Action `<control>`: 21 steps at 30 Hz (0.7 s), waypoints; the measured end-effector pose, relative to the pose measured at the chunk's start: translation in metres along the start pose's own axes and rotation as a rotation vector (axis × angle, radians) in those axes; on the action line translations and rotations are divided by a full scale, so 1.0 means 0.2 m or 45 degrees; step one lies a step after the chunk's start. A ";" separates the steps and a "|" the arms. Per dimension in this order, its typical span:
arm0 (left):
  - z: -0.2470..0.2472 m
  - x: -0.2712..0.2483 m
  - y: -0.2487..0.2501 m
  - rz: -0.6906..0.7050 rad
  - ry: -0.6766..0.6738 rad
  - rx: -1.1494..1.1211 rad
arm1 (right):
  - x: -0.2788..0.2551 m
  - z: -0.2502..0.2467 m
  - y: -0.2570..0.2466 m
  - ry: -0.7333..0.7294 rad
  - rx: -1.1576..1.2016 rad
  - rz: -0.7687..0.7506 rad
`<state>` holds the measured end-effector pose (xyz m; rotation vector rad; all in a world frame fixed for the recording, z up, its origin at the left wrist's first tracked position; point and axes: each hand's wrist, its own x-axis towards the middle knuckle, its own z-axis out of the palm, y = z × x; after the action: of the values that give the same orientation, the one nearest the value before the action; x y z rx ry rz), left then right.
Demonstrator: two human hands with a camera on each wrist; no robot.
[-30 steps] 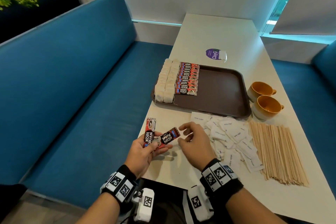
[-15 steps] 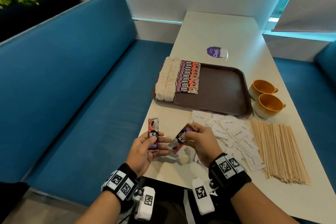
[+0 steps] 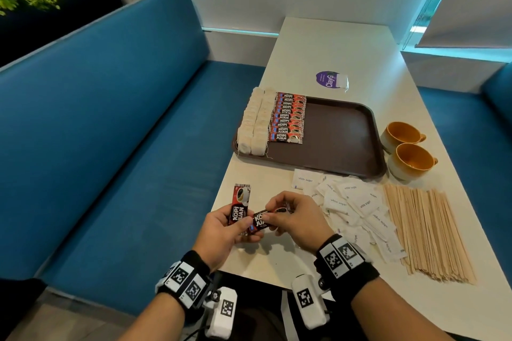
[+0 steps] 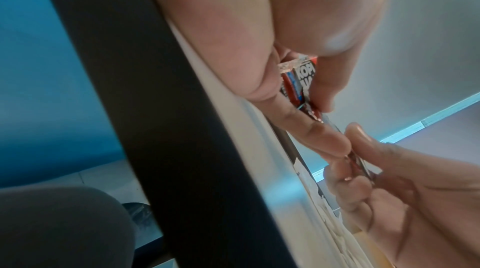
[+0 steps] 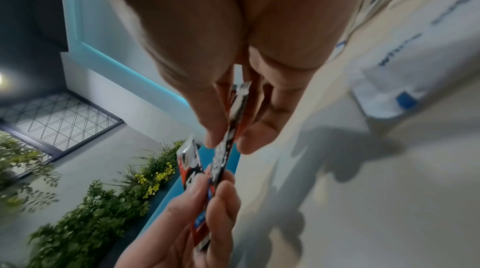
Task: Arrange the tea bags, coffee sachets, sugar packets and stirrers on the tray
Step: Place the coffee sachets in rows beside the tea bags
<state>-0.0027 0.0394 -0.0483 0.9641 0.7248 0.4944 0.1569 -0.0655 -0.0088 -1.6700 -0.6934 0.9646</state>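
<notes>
My left hand [image 3: 235, 225] grips an upright red-and-black coffee sachet [image 3: 240, 203] above the table's near left corner. My right hand [image 3: 279, 213] pinches a second coffee sachet [image 3: 260, 223], whose lower end lies across my left fingers. The wrist views show both sachets [image 5: 226, 149] [image 4: 298, 81] squeezed between fingertips. On the brown tray [image 3: 340, 135], two rows of tea bags [image 3: 253, 122] line the left edge, with a column of coffee sachets [image 3: 288, 117] beside them. White sugar packets [image 3: 352, 207] lie loose in front of the tray, next to a bundle of wooden stirrers [image 3: 426, 232].
Two orange cups [image 3: 407, 147] stand right of the tray. A purple sticker [image 3: 328, 80] marks the table behind it. A blue bench [image 3: 110, 147] runs along the table's left side, and the near table edge lies just under my wrists.
My right hand has taken hold of the second sachet, turned it and brought it back against my left hand. The left hand's upright sachet stays put.
</notes>
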 end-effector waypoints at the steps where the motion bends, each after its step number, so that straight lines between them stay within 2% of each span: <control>1: 0.00 0.00 0.00 0.012 0.013 0.001 | 0.00 -0.01 0.00 0.024 0.021 -0.013; 7: 0.00 0.02 -0.02 0.067 0.106 -0.060 | -0.01 -0.13 0.00 0.092 0.104 0.004; 16: 0.00 0.03 -0.03 0.077 0.104 -0.063 | 0.04 -0.18 0.00 -0.018 0.117 0.008; 21: -0.05 0.03 -0.04 0.128 0.009 -0.139 | 0.23 -0.29 -0.10 0.166 0.183 -0.077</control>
<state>-0.0047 0.0445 -0.0610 0.9000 0.6515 0.6197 0.2302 -0.0510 0.0070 -1.5614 -0.5707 0.8357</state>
